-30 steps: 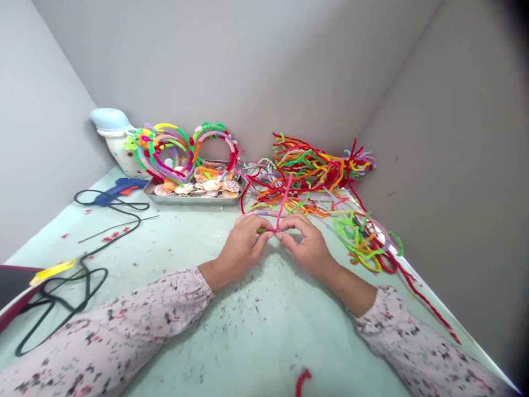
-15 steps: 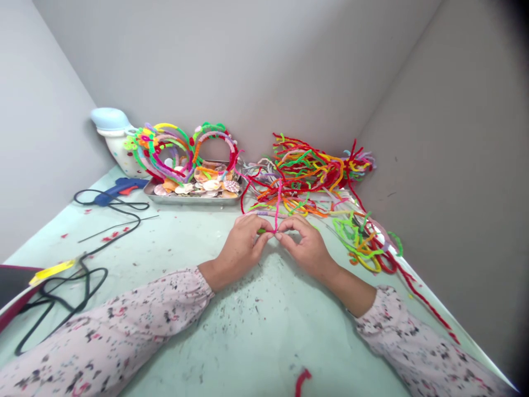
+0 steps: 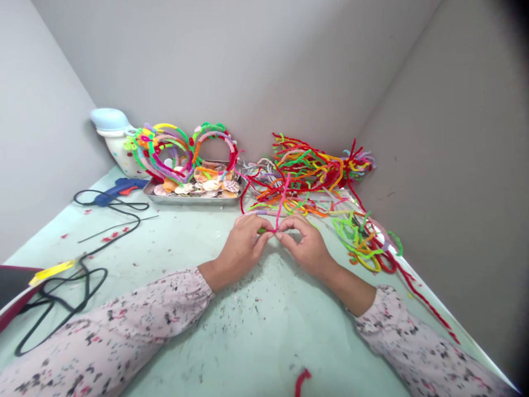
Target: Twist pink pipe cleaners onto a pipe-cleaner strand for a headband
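Note:
My left hand [image 3: 243,245] and my right hand [image 3: 305,243] meet fingertip to fingertip over the pale green table [image 3: 256,325]. Both pinch a pink pipe cleaner [image 3: 282,201] whose free end sticks up and away from me. A bit of green [image 3: 262,230] shows under my left fingers. Both hands are closed in a pinch. Just behind them lies a big tangle of coloured pipe cleaners [image 3: 314,173].
A metal tray [image 3: 194,197] of shells holds wrapped headbands [image 3: 182,149] at the back. A blue glue gun [image 3: 118,189] with a black cord [image 3: 82,264] lies at left, beside a white jug [image 3: 118,140]. Loose pipe cleaners [image 3: 367,242] trail along the right wall. A red scrap [image 3: 301,380] lies near me.
The free end of the pink pipe cleaner swings slightly left, then back to the right. My hands stay in the same spot.

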### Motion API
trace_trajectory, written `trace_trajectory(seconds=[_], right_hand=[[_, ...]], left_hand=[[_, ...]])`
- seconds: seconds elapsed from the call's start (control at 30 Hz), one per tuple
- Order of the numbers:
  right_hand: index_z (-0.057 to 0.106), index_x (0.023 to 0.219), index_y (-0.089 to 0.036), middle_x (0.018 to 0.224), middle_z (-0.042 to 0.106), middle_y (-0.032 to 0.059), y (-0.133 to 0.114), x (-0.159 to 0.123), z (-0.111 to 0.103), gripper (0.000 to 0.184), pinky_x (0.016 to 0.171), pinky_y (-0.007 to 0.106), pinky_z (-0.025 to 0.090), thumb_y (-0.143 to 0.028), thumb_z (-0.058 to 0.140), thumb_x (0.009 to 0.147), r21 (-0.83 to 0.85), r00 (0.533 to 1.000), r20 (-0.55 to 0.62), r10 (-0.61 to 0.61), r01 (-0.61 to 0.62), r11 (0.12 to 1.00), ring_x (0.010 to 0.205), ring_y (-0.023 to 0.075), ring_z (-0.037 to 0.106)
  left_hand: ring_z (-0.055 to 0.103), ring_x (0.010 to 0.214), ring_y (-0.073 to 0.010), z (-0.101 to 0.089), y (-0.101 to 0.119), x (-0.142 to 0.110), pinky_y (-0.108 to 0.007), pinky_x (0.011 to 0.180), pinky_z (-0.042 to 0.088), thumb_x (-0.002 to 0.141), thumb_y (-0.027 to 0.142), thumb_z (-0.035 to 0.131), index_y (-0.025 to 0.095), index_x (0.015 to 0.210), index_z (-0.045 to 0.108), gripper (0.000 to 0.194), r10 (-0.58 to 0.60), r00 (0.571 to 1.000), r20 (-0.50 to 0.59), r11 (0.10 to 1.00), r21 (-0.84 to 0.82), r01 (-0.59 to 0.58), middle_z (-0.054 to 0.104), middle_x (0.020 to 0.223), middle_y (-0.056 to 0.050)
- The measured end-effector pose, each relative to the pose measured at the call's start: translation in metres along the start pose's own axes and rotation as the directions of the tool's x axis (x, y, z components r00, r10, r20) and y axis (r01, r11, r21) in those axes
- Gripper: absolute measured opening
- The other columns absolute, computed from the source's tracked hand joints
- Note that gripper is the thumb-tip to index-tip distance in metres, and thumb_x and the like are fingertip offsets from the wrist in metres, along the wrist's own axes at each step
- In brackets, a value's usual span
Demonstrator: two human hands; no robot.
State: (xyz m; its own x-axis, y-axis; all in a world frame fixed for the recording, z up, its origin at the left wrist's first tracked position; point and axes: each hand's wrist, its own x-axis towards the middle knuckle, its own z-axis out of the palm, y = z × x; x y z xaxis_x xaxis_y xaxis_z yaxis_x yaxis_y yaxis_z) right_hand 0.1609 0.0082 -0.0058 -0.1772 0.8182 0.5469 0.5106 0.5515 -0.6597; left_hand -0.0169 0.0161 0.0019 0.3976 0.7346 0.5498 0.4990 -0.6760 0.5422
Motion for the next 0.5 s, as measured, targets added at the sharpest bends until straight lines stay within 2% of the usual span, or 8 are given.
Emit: trace_trajectory(seconds=[0.23, 0.5], right_hand=[[0.057, 0.079, -0.022, 0.082, 0.059, 0.0008, -0.0016, 0.0001, 0.0005, 0.002, 0.079, 0.034, 0.044, -0.022, 0.059, 0.081, -0.023, 1.0, 0.003, 0.001, -0.001, 1.0, 0.084, 0.0181, 0.056], [0.057, 0.079, -0.021, 0.081, 0.058, 0.0, -0.0005, -0.0004, 0.002, 0.004, 0.079, 0.031, 0.043, -0.019, 0.059, 0.08, -0.039, 1.0, 0.015, 0.01, -0.009, 0.999, 0.084, 0.017, 0.056]], left_hand=[[0.056, 0.087, -0.0178, -0.0002, 0.0003, -0.0005, -0.035, 0.087, 0.041, 0.086, 0.019, 0.053, 0.018, 0.088, 0.056, 0.004, 0.006, 1.0, 0.005, 1.0, -0.007, -0.006, 0.063, 0.086, -0.002], [0.056, 0.091, -0.0178, 0.0007, -0.0025, -0.0007, -0.036, 0.094, 0.038, 0.086, 0.018, 0.053, 0.018, 0.088, 0.056, 0.003, 0.021, 1.0, 0.017, 1.0, 0.003, -0.021, 0.063, 0.088, -0.002]])
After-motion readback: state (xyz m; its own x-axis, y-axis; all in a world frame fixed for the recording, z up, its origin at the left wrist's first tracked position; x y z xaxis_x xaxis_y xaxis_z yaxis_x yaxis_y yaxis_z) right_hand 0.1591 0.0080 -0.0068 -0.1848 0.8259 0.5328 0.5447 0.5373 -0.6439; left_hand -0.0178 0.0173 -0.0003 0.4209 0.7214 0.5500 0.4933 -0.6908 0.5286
